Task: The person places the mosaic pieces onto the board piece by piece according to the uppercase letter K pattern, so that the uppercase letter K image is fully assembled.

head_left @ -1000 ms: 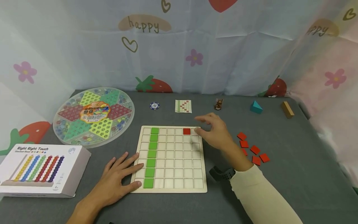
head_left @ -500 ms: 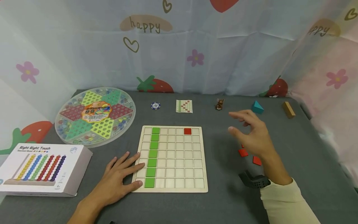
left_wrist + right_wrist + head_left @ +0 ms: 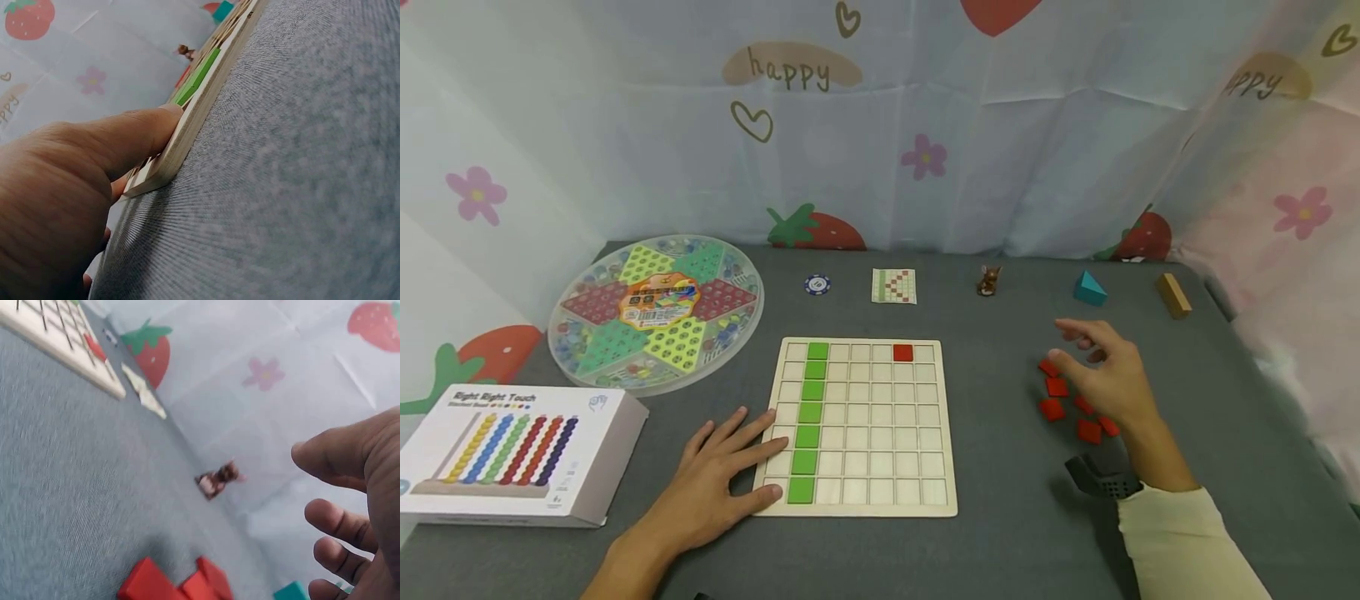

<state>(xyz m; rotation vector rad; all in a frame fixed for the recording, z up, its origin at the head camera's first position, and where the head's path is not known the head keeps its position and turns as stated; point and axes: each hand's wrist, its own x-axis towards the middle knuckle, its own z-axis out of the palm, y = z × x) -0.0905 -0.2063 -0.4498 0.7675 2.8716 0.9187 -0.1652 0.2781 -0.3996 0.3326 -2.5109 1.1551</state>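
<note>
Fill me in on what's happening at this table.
A person's left hand touches the left edge of a wooden grid board. Their right hand, holding nothing, hovers near loose red square tiles. On the board, green tiles fill the second column from the left, and one red tile sits in the top row.

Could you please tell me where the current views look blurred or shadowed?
Head view: mostly clear, a soft shadow on the table beside the pale sleeve; left wrist view: a dark shadow by a corner of the board, the distant figurine soft; right wrist view: figurine and loose red tiles look slightly blurred.
</note>
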